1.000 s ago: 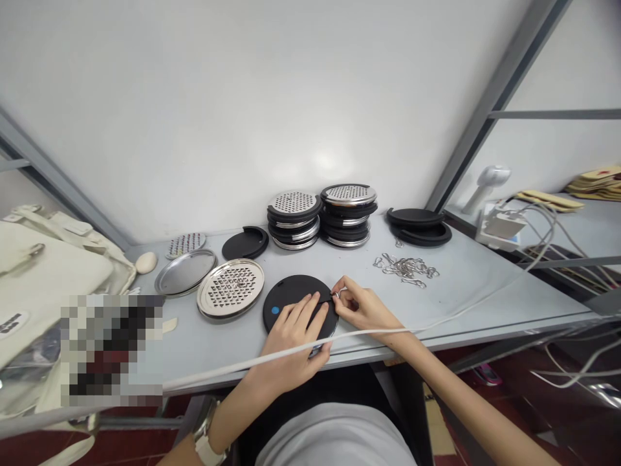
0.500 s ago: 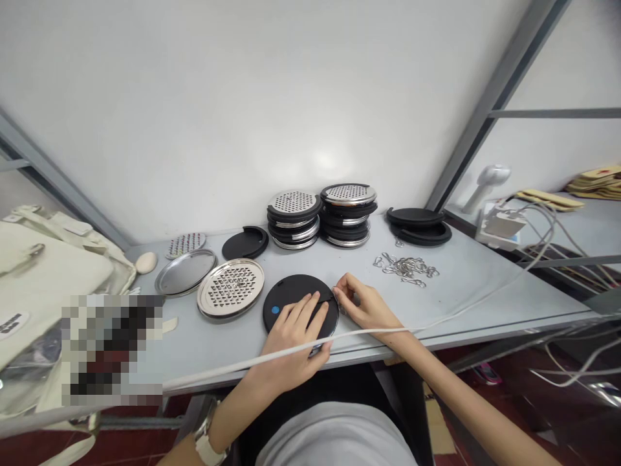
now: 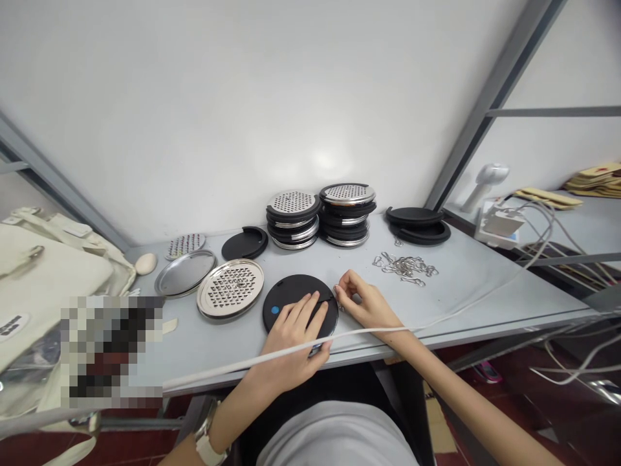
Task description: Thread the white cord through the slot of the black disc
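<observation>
A round black disc (image 3: 291, 289) with a blue dot lies near the table's front edge. My left hand (image 3: 297, 336) rests on top of it, fingers spread across the surface and thumb at the near rim. At the disc's right edge, my right hand (image 3: 361, 303) is pinched around a small metal piece, perhaps a clip, mostly hidden by the fingertips. To the left sits a metal grater disc (image 3: 230, 288), beside a plain metal lid (image 3: 185, 273). A heap of metal clips (image 3: 410, 266) lies to the right, beyond my right hand.
Two stacks of black and metal discs (image 3: 294, 220) stand by the wall. Black rings (image 3: 420, 226) lie at the back right. A white cable (image 3: 436, 323) crosses in front of both forearms. A pale bag (image 3: 53, 272) is at the left.
My right hand has shifted very slightly at the disc's right edge. My left hand stays on the disc.
</observation>
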`<action>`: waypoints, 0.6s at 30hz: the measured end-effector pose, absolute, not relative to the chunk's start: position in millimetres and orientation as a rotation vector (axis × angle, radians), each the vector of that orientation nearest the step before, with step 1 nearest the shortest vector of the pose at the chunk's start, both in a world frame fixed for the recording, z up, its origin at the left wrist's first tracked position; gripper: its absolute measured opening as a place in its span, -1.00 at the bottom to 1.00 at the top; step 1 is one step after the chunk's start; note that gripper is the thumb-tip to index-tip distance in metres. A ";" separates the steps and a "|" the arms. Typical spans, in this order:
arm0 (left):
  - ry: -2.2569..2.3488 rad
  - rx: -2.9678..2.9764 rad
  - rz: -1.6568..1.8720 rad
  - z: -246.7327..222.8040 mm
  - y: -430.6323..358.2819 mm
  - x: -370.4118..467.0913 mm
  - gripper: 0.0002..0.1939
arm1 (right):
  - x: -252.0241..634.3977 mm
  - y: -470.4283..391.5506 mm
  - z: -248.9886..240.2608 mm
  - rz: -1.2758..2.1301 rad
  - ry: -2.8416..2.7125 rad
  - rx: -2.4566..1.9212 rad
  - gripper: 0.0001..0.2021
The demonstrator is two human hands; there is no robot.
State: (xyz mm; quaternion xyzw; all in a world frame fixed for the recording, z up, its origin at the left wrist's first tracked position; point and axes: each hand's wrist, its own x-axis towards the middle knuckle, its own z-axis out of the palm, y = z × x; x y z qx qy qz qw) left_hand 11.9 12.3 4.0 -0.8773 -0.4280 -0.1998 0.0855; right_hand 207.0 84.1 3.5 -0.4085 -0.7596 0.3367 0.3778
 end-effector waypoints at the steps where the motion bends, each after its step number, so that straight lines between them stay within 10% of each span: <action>1: -1.275 -2.615 -0.596 4.1 12.3 11.9 -0.47 | 206.9 84.2 3.1 0.862 -1.940 -1.047 -0.86; 18: -1.275 -2.610 -0.586 4.3 12.4 12.1 -0.47 | 206.7 85.5 -0.4 0.851 -1.961 -1.076 -0.82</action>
